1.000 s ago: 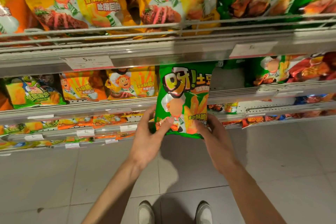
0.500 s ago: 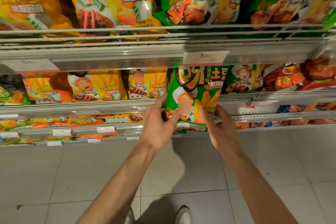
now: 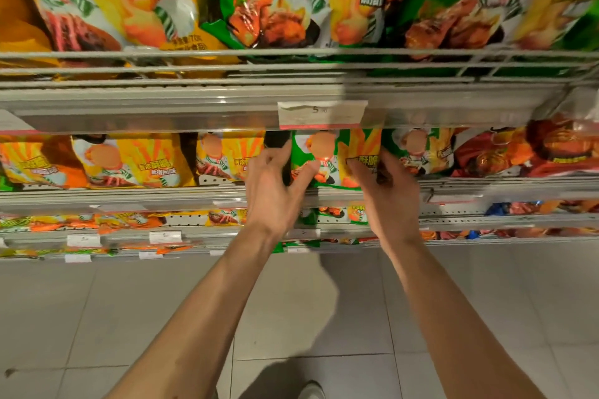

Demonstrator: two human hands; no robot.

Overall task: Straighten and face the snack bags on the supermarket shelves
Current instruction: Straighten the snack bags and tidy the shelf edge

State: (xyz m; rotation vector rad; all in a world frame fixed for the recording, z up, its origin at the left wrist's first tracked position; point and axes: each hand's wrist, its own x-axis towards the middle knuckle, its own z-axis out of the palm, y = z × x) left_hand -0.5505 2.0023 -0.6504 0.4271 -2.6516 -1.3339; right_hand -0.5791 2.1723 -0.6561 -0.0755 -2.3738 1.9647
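- Your left hand (image 3: 275, 186) and right hand (image 3: 387, 194) each pinch a lower side edge of one green snack bag (image 3: 335, 157), thumbs on its front.
- The bag stands on the second shelf (image 3: 162, 196), at 12 o'clock from your wrists, under the price tag (image 3: 322, 113).
- It likely handles as light, puffy and slippery; keep to the side seams, squeezing gently.
- Count: two hands, one bag held; on that shelf three yellow bags (image 3: 129, 160) sit at 9 o'clock.

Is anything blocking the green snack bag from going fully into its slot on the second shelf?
Nothing visible does. The green snack bag already sits under the price tag, between a yellow bag and another green bag, held by the left hand and right hand.
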